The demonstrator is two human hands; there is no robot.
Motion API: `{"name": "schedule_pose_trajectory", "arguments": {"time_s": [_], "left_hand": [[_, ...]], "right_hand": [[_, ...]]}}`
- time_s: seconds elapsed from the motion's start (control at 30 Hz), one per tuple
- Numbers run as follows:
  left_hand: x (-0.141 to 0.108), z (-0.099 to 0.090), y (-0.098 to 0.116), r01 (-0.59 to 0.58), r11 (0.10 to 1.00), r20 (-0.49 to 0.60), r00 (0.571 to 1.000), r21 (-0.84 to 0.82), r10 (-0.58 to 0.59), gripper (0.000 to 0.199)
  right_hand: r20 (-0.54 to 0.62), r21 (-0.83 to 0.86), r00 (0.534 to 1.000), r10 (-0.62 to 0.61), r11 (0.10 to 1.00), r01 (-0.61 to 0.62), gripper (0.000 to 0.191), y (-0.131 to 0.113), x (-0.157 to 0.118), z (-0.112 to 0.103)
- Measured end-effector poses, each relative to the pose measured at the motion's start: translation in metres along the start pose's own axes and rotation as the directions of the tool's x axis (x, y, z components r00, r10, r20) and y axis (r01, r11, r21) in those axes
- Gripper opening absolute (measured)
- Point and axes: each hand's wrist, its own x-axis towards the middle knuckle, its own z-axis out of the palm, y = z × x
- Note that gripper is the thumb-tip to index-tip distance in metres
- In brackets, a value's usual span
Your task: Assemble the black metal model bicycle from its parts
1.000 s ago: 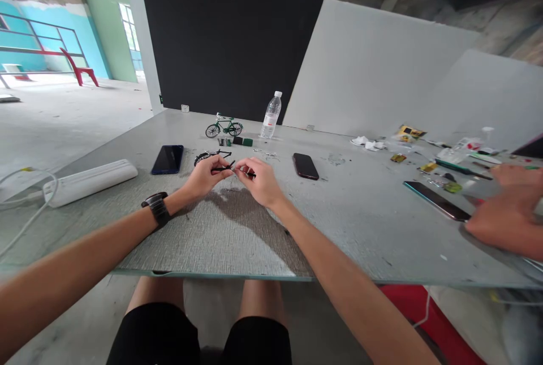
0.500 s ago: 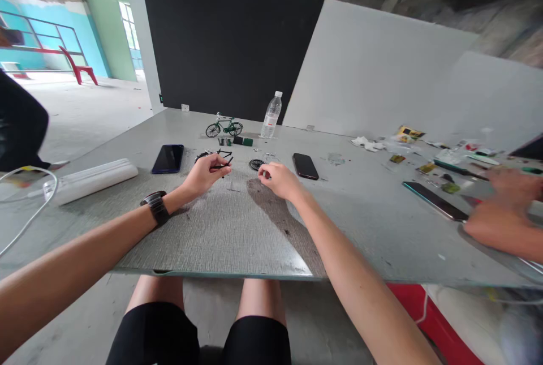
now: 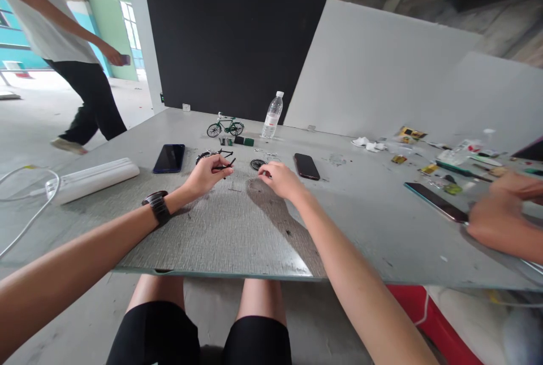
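Observation:
My left hand [image 3: 209, 174] is closed on a thin black part [image 3: 223, 167], which sticks out between thumb and fingers. Just behind it lies a black bicycle frame piece with a wheel [image 3: 203, 157], partly hidden by the hand. My right hand [image 3: 280, 177] is closed with fingertips pinched low over the table; what they hold, if anything, is too small to name. A small black spoked wheel [image 3: 257, 164] lies right behind those fingertips, with thin silvery parts [image 3: 267, 154] beyond it. Farther back stands a green model bicycle [image 3: 225, 126], with small dark green pieces [image 3: 244, 141] before it.
Phones lie at left [image 3: 168, 158], centre [image 3: 306, 166] and right [image 3: 436, 202]. A white power strip [image 3: 95, 180] is at left, a water bottle [image 3: 272, 116] at the back. Another person's hands [image 3: 509, 212] work at right among packaging. A person [image 3: 80, 48] walks beyond the table's left.
My right hand has lowered very slightly toward the table, while my left keeps the black part. At left, the walking person has come further into view. The other person's hands at right have shifted.

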Motion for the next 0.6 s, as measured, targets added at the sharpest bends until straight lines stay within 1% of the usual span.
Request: {"name": "schedule_pose_trajectory", "arguments": {"time_s": [0.13, 0.23, 0.37, 0.6], "left_hand": [[-0.001, 0.000, 0.001, -0.001, 1.000, 0.001, 1.000, -0.002, 0.001, 0.029], [-0.001, 0.000, 0.002, 0.004, 1.000, 0.004, 1.000, -0.001, -0.004, 0.028], [0.000, -0.001, 0.000, 0.003, 1.000, 0.009, 1.000, 0.006, -0.003, 0.027], [-0.001, 0.000, 0.002, 0.000, 1.000, 0.011, 1.000, 0.027, 0.000, 0.028]], "right_hand": [[-0.013, 0.025, 1.000, 0.024, 0.999, -0.024, 0.020, 0.010, 0.000, -0.006], [0.015, 0.001, 1.000, 0.015, 1.000, -0.015, 0.021, 0.015, 0.000, -0.004], [0.049, -0.012, 0.999, -0.008, 1.000, 0.009, 0.022, 0.013, 0.001, 0.000], [0.075, -0.035, 0.997, -0.001, 0.999, 0.004, 0.022, 0.010, 0.000, 0.002]]}}
